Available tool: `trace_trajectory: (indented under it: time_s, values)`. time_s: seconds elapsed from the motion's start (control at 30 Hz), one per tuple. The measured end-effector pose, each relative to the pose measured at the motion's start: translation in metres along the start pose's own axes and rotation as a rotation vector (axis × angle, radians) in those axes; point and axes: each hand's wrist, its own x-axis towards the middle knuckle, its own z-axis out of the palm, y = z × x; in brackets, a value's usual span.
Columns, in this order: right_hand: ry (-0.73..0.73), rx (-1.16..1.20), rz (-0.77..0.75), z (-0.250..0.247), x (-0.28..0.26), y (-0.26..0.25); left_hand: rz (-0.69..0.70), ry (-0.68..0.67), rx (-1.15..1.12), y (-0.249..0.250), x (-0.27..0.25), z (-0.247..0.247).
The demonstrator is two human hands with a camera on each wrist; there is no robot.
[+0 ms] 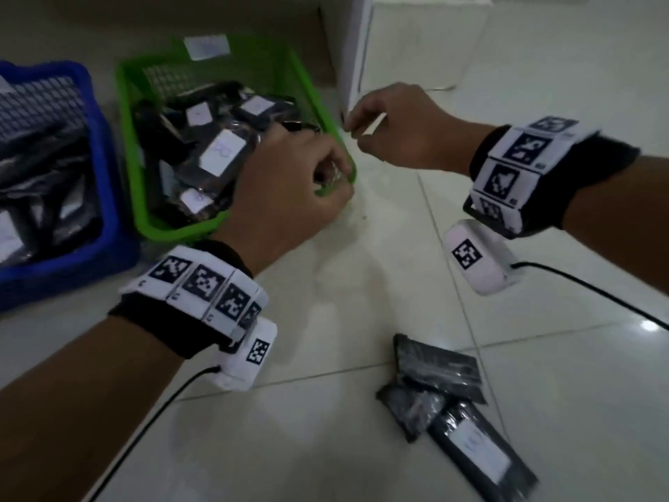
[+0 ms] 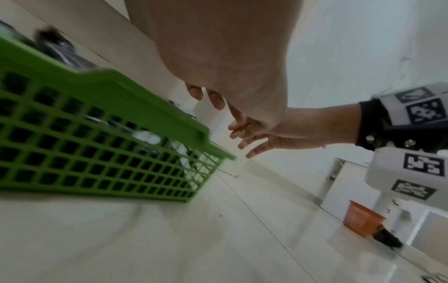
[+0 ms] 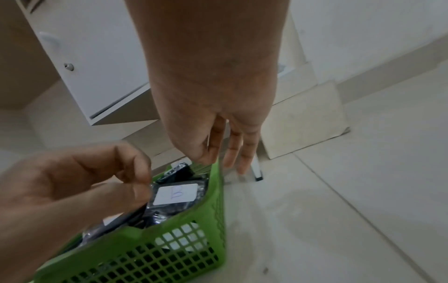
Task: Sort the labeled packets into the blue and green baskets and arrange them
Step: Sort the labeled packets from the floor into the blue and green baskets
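The green basket [image 1: 127,146] holds several dark packets with white labels, one [image 1: 224,152] lying face up in the middle. In the right wrist view a packet marked B [image 3: 177,193] lies just inside the rim [image 3: 174,220]. My left hand [image 1: 325,175] hovers over the basket's near right corner with its fingers curled and thumb against the fingertips [image 3: 141,188]; I see nothing held in it. My right hand [image 1: 356,134] is at the basket's right rim, its straight fingers [image 3: 230,153] hanging beside the outer edge. The blue basket [image 1: 108,197] at the left holds more packets.
Three loose dark packets lie on the tiled floor at the lower right, one plain [image 1: 438,371] and one with a white label [image 1: 481,454]. A white cabinet [image 1: 416,41] stands just behind the right hand. An orange pot [image 2: 363,218] sits farther off on the floor.
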Motion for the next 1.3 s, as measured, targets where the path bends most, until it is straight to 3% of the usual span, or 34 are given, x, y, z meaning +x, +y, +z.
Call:
trace_trajectory:
  time_s: [0.13, 0.27, 0.4, 0.53, 0.6, 0.8, 0.97, 1.07, 1.17, 1.3]
  values:
    - [-0.001, -0.051, 0.064, -0.022, -0.068, 0.026, 0.044, -0.233, -0.102, 0.049, -0.007, 0.036]
    - [-0.055, -0.078, 0.026, -0.026, -0.154, 0.05, 0.198, -0.558, -0.081, 0.085, -0.023, 0.064]
    - [-0.213, -0.063, 0.136, -0.016, -0.24, 0.061, 0.333, -0.881, 0.082, 0.105, -0.056, 0.084]
    - [-0.547, -0.082, 0.38, 0.022, -0.314, 0.042, 0.331, -1.047, 0.158, 0.109, -0.082, 0.095]
    - [-0.646, -0.09, 0.44, 0.04, -0.338, 0.025, 0.277, -1.03, 0.063, 0.109, -0.083, 0.092]
    - [-0.625, 0.063, 0.486, 0.055, -0.339, 0.012, -0.003, -0.997, -0.117, 0.093, -0.069, 0.077]
    - [-0.66, 0.086, 0.571, 0.049, -0.317, 0.026, -0.308, -0.829, -0.324, 0.078, -0.068, 0.073]
    - [-0.709, 0.316, 0.595, 0.039, -0.303, 0.037, -0.52, -0.715, -0.516, 0.074, -0.068, 0.065]
    - [-0.562, 0.453, 0.599, 0.018, -0.277, 0.051, -0.65, -0.51, -0.644, 0.072, -0.064, 0.054]
    - [-0.21, 0.643, 0.633, -0.006, -0.219, 0.044, -0.546, -0.177, -0.658, 0.06, -0.045, 0.027]
